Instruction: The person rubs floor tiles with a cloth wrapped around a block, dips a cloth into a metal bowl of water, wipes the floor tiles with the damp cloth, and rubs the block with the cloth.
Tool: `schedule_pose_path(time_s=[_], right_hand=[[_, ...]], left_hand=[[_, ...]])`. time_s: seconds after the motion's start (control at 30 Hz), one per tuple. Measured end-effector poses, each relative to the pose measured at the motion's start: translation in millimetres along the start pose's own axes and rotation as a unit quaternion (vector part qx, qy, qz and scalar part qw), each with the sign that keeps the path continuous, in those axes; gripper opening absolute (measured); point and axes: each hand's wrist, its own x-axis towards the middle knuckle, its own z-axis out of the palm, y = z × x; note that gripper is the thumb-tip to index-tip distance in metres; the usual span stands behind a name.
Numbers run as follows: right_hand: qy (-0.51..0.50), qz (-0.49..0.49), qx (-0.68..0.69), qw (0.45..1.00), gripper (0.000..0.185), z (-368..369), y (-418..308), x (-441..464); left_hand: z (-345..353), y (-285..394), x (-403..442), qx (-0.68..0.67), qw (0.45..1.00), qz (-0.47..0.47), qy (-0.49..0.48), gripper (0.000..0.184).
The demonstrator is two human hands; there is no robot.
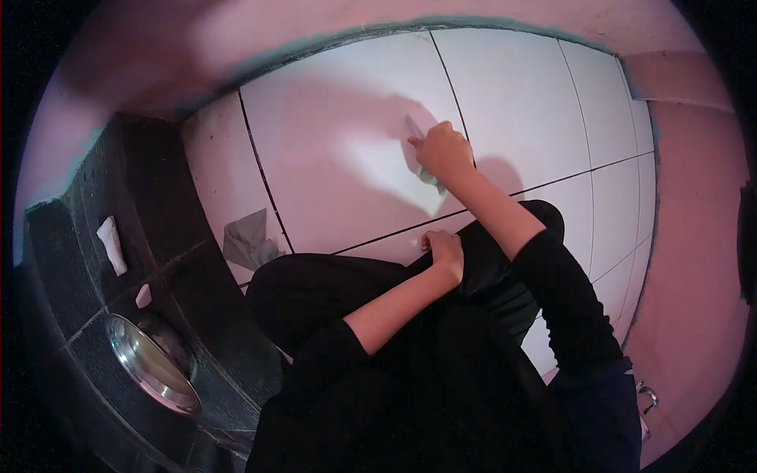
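Observation:
My right hand (444, 150) is closed and held low over the white tiled floor (512, 94). A thin, pale grey piece (414, 126) with a pointed end sticks out past its fingers, and a pale greenish bit, cloth-like, shows below the palm. Whether both belong to one thing I cannot tell. My left hand (444, 248) rests by my bent knee with its fingers curled in, and nothing shows in it. Left of my knees, a crumpled grey cloth-like sheet (251, 239) lies on the tiles.
A black tiled step (158, 205) runs along the left. On it are a shiny metal bowl (154, 366), a long white piece (113, 246) and a small white piece (143, 296). Pink walls (694, 197) close in the floor. A metal tap (648, 396) is low at right.

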Motion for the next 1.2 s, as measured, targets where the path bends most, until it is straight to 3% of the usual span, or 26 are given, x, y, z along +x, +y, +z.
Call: schedule_pose_path(time_s=[0.2, 0.27, 0.37, 0.43, 0.5, 0.53, 0.6, 0.63, 0.7, 0.77, 0.83, 1.0, 1.07, 1.2], right_hand=[[-0.045, 0.006, 0.005, 0.999, 0.057, -23, -19, 41], [-0.019, -0.002, 0.002, 1.000, 0.056, -17, -18, 47], [0.018, -0.025, 0.017, 0.999, 0.055, -2, -12, 30], [0.040, -0.044, 0.039, 0.997, 0.053, 3, -7, 4], [0.064, -0.050, 0.049, 0.995, 0.051, 20, 2, -34], [0.060, -0.054, 0.045, 0.996, 0.051, 29, 7, -50], [0.059, -0.061, 0.038, 0.996, 0.052, 44, 18, -71], [0.050, -0.069, 0.028, 0.996, 0.053, 51, 23, -81], [0.048, -0.082, 0.016, 0.995, 0.055, 58, 30, -96], [0.039, -0.083, 0.004, 0.996, 0.059, 58, 38, -110], [0.009, -0.077, 0.021, 0.997, 0.063, 52, 48, -113], [-0.032, -0.078, 0.040, 0.996, 0.072, 55, 69, -126], [0.123, -0.089, 0.037, 0.988, 0.061, 74, 80, -118], [0.164, -0.146, 0.119, 0.968, 0.059, 86, 100, -116]], left_hand=[[5, -9, 17, -0.041, 0.999, 0.016, -0.022, 0.024], [15, -18, 19, -0.122, 0.989, 0.069, 0.051, 0.025], [20, -24, 14, -0.118, 0.986, 0.067, 0.101, 0.026], [21, -19, 7, -0.090, 0.988, 0.042, 0.115, 0.025], [32, -8, -3, -0.155, 0.965, -0.063, 0.201, 0.026], [33, 0, -12, -0.155, 0.964, -0.067, 0.206, 0.026], [34, 13, -25, -0.263, 0.924, -0.189, 0.202, 0.027], [23, 19, -41, -0.265, 0.923, -0.192, 0.205, 0.027], [-5, 31, -65, -0.241, 0.943, -0.158, 0.164, 0.027], [9, 55, -47, -0.231, 0.939, -0.156, 0.199, 0.027], [6, 76, -54, -0.296, 0.895, -0.170, 0.286, 0.028], [-1, 88, -76, -0.241, 0.939, -0.125, 0.210, 0.030], [-1, 66, -73, -0.212, 0.965, -0.031, 0.151, 0.031], [38, 31, -44, -0.284, 0.939, 0.029, 0.190, 0.034]])
